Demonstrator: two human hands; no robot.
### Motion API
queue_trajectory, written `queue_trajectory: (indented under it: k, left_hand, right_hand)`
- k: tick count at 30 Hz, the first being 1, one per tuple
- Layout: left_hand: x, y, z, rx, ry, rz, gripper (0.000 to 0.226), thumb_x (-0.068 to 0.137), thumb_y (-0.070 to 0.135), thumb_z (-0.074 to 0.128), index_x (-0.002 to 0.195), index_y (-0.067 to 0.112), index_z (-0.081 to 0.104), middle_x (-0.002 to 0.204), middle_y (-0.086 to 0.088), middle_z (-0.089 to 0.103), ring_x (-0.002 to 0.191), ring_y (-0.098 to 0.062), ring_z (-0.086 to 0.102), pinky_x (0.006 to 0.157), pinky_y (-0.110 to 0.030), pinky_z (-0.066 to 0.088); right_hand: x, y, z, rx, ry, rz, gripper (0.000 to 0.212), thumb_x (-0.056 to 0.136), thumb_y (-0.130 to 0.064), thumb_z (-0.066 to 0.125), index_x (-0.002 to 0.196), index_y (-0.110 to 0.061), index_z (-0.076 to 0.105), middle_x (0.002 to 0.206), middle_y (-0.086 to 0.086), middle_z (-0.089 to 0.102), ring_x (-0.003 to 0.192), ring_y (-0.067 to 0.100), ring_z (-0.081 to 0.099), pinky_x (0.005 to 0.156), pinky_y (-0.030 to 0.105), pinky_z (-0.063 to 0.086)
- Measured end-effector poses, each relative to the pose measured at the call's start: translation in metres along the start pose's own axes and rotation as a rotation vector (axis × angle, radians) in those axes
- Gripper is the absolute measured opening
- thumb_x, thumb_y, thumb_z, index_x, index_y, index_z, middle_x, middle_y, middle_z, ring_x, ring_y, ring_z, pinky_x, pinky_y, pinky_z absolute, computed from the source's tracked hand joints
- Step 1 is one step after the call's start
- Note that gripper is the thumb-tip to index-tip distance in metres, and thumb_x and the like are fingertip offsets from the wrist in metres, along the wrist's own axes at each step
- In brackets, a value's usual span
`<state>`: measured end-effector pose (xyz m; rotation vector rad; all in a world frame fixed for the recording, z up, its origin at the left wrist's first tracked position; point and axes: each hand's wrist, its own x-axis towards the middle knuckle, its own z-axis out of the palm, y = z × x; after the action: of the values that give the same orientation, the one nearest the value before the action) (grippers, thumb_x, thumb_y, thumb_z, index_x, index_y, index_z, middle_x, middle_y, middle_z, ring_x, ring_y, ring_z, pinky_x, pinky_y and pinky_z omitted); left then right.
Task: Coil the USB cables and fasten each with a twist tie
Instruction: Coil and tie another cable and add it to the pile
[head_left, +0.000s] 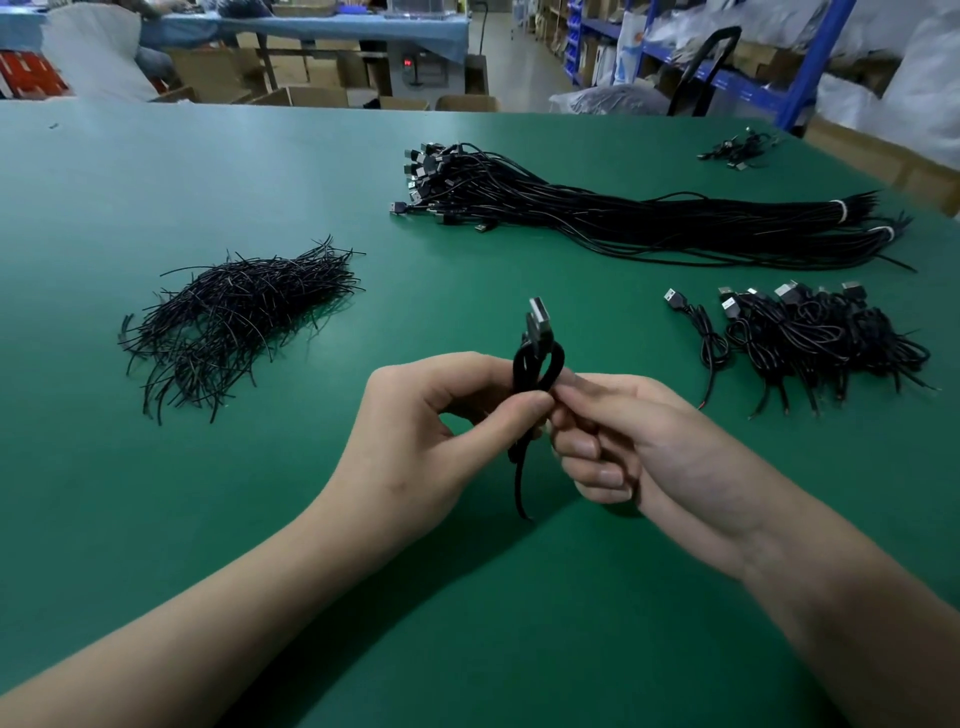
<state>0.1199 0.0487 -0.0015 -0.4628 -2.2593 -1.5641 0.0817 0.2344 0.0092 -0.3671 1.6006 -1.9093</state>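
- The left hand (441, 415) is pinching a thin black USB cable (537, 364), folded into a small coil, between thumb and forefinger.
- The right hand (634, 441) is right up against it, fingers curled, pinching the same spot from the other side.
- The coil is held just above the green worktop (208, 171). Its silver plug (537, 312) points up and the loose tail (519, 488) dangles.
- A heap of short black twist ties (234, 317) sits to the left.
- A long bundle of straight black cables (649, 218) lies further back, and a pile of coiled cables (826, 343) is on the right.

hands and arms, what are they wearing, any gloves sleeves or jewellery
Nothing worn shows. The left hand and right hand are bare: no gloves or rings. The left forearm and right forearm carry no sleeve, watch or band up to the frame's edge. Visible nails are short, unpainted.
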Motion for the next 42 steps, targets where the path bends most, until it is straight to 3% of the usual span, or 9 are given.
queue_trajectory:
  k: [8,14,18,21,26,30,33,38,42]
  left_hand:
    - [0.001,-0.003,0.0,0.124,0.013,0.03,0.02,0.091,0.027,0.069,0.106,0.019,0.079,0.09,0.01,0.078,0.085,-0.005,0.073,0.079,-0.023,0.057]
    - [0.001,-0.002,0.004,0.284,0.057,0.158,0.019,0.092,0.024,0.072,0.11,0.022,0.078,0.084,0.005,0.075,0.077,-0.013,0.071,0.072,-0.033,0.056]
    - [0.004,-0.002,0.004,0.352,0.067,0.204,0.007,0.092,0.019,0.072,0.094,0.017,0.078,0.069,0.023,0.055,0.063,0.002,0.053,0.063,-0.011,0.041]
    - [0.004,-0.005,0.005,0.357,0.062,0.19,0.009,0.092,0.02,0.072,0.096,0.017,0.08,0.069,0.021,0.058,0.063,0.0,0.054,0.062,-0.014,0.043]
    - [0.004,-0.005,0.008,-0.02,0.028,-0.149,0.018,0.092,0.017,0.072,0.108,0.02,0.079,0.09,0.004,0.079,0.089,-0.018,0.075,0.085,-0.037,0.059]
    - [0.007,-0.002,0.009,-0.291,0.0,-0.284,0.031,0.087,0.023,0.071,0.117,0.016,0.072,0.07,0.005,0.07,0.066,-0.007,0.065,0.069,-0.021,0.052]
    - [0.008,0.001,0.007,-0.479,-0.024,-0.37,0.043,0.083,0.026,0.071,0.123,0.012,0.065,0.066,0.001,0.064,0.061,-0.009,0.059,0.062,-0.022,0.05]
    - [0.009,0.003,0.003,-0.652,-0.072,-0.505,0.049,0.083,0.025,0.076,0.127,0.015,0.057,0.077,-0.007,0.071,0.065,-0.019,0.065,0.065,-0.029,0.051]
    - [0.006,0.001,0.003,-0.632,-0.016,-0.391,0.038,0.093,0.016,0.065,0.129,0.013,0.052,0.071,-0.005,0.068,0.063,-0.018,0.065,0.063,-0.025,0.054]
  right_hand:
    - [-0.002,0.0,0.0,-0.054,0.042,-0.008,0.022,0.085,-0.038,0.065,0.075,-0.019,0.063,0.059,-0.004,0.042,0.046,0.007,0.028,0.045,0.022,0.017]
    - [-0.003,0.001,0.006,-0.104,0.112,0.026,0.034,0.105,-0.029,0.043,0.074,-0.016,0.048,0.054,-0.004,0.034,0.044,0.01,0.022,0.045,0.02,0.017]
    - [-0.002,0.004,0.014,-0.098,0.184,0.017,0.042,0.106,-0.031,0.04,0.066,-0.018,0.046,0.051,-0.003,0.03,0.041,0.01,0.02,0.042,0.02,0.017]
    - [-0.001,0.006,0.02,-0.127,0.224,-0.014,0.041,0.106,-0.035,0.041,0.068,-0.018,0.042,0.05,-0.006,0.029,0.042,0.009,0.018,0.04,0.019,0.016]
    - [0.005,0.012,0.023,-0.341,0.355,-0.202,0.041,0.107,-0.031,0.043,0.067,-0.021,0.043,0.054,-0.01,0.033,0.048,0.009,0.026,0.046,0.024,0.025]
    - [0.002,0.015,0.023,-0.763,0.489,-0.496,0.04,0.106,-0.03,0.046,0.067,-0.022,0.042,0.054,-0.011,0.037,0.051,0.007,0.031,0.049,0.03,0.027]
    - [-0.002,0.013,0.023,-0.945,0.538,-0.663,0.036,0.105,-0.03,0.045,0.071,-0.019,0.048,0.051,-0.009,0.034,0.047,0.011,0.033,0.046,0.026,0.024]
    - [-0.002,0.01,0.02,-1.21,0.572,-0.807,0.033,0.104,-0.024,0.048,0.075,-0.01,0.054,0.057,-0.01,0.04,0.05,0.015,0.039,0.047,0.038,0.035]
    - [0.002,0.014,0.017,-1.007,0.515,-0.724,0.037,0.104,-0.033,0.047,0.073,-0.014,0.051,0.055,-0.005,0.044,0.05,0.012,0.039,0.048,0.034,0.035]
